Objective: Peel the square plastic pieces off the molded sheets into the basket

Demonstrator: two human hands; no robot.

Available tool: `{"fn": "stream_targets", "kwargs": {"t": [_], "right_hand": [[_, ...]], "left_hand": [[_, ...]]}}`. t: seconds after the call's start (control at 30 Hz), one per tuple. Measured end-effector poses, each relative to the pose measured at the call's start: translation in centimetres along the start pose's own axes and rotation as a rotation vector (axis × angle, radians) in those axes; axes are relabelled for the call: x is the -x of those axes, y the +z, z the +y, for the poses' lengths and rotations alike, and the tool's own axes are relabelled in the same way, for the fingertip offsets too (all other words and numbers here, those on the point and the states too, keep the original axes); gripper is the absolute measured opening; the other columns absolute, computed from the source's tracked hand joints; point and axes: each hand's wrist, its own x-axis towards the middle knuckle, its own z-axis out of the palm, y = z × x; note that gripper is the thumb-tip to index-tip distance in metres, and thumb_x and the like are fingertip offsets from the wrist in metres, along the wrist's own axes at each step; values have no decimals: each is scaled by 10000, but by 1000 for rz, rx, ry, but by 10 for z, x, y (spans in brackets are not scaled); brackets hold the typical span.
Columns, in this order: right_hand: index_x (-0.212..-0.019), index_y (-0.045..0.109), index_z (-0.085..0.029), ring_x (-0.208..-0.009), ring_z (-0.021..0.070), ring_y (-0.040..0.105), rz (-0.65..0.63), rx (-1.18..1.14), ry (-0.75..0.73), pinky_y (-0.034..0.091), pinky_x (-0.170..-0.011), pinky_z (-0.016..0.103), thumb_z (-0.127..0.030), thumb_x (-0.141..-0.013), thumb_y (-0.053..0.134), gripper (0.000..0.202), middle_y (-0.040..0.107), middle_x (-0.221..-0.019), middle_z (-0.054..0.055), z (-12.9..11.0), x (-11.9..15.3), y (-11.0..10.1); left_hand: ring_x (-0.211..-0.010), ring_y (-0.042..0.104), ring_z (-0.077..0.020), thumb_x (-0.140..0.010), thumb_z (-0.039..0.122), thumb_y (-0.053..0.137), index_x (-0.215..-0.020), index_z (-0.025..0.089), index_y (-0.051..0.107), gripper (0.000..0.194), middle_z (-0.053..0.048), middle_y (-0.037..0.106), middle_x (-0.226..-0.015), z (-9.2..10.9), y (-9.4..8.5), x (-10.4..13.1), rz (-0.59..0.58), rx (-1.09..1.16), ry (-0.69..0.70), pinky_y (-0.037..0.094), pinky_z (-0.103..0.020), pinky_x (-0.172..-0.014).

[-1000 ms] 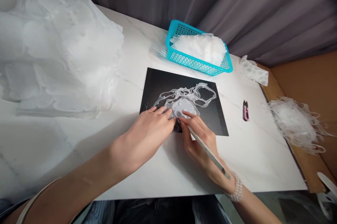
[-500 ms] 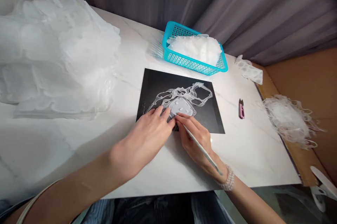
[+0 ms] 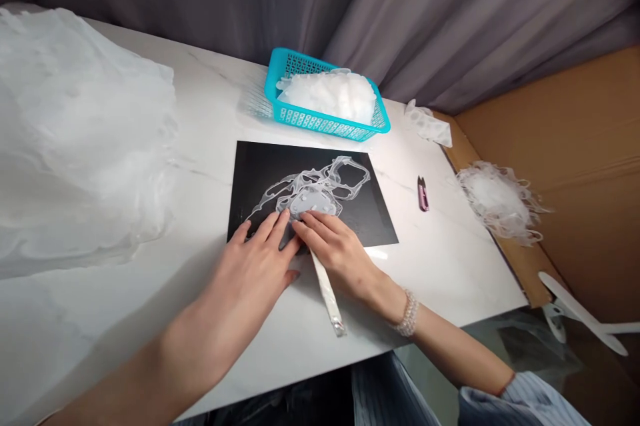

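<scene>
A translucent white cut-out piece [image 3: 313, 202] with looping strips lies on a black mat [image 3: 377, 216]. My left hand [image 3: 255, 266] rests on the mat's near edge, fingers spread, fingertips at the piece's lower left border. Beside it, my right hand [image 3: 345, 253] has its fingers closed round a slim white tool [image 3: 327, 296], whose end sticks out below the palm toward me. The tool's tip is hidden under the fingers, near the piece's lower edge. A beaded bracelet is on my right wrist.
A large heap of translucent sheets [image 3: 75, 139] fills the left. Behind the mat stands a turquoise basket [image 3: 325, 121] of white pieces. Pink-handled snips [image 3: 423, 194], a white scrap [image 3: 429, 126] and a tangle of clear strips [image 3: 500, 203] are on the right, by a cardboard box [image 3: 560, 146].
The view has shifted right. My right hand has turned palm-down, and the tool's outer end has swung from lower right to nearly straight toward me. My left fingers have spread more.
</scene>
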Motion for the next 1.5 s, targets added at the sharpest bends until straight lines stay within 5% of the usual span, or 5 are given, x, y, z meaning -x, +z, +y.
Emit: {"fn": "stream_targets", "kwargs": {"t": [0.43,0.67,0.87,1.23,1.5], "right_hand": [[-950,736,-156,-913,203,750,527,-1043,931,579,-826,269,-219,-931,563,185,773,-883,75,158,84,-91],[-1117,678,-295,-1058,226,710,586,-978,618,575,-962,463,-333,-980,532,203,752,-1101,39,50,45,-72],[-1080,711,-281,-987,210,719,187,-719,373,588,-858,361,-344,-987,510,230,758,-1050,33,-6,20,-79],[-673,255,-234,-559,89,387,134,-1007,544,306,-520,235,-348,-851,675,470,380,-592,-69,7,-10,-42],[-617,284,-225,-739,187,625,415,-621,611,370,-604,255,-294,-860,606,409,425,-614,-26,56,8,-22]], "left_hand": [[-1384,433,-328,-916,310,612,-1430,219,498,535,-143,405,-1537,0,-15,-3,-20,71,-12,363,-575,-1105],[-1270,546,-289,-991,457,419,-1168,187,690,421,-120,655,-1294,4,-44,-22,126,833,-164,442,-481,-1056],[-926,714,-228,-924,561,498,-1088,132,695,500,-105,758,-989,1,-45,-31,-126,1962,-430,567,-360,-848],[-764,664,-155,-828,309,702,-807,145,744,171,-36,727,-775,4,-31,-30,-53,1714,-395,488,-267,-729],[-776,681,-157,-843,318,700,-783,166,758,174,-24,739,-776,4,-38,-29,146,1671,-360,511,-254,-733]]}}
